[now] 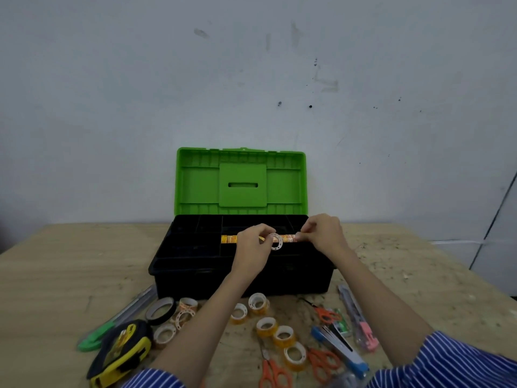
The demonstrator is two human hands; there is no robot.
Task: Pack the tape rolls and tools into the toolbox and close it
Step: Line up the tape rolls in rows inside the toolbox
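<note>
Green-lidded toolbox [240, 219] stood open on the bench [70, 261]. Above its black tray, the left hand [251, 245] pinched a small tape roll [275, 241] while the right hand [321, 231] pinched the row of packed rolls [228, 239]. More tape rolls [275, 331] and scissors [272, 371] lay nearby.

We see a toolbox [240, 264] black with green lid [240, 180], orange scissors [272, 373], blue-white striped sleeves [447, 362], tan tabletop [70, 261].
</note>
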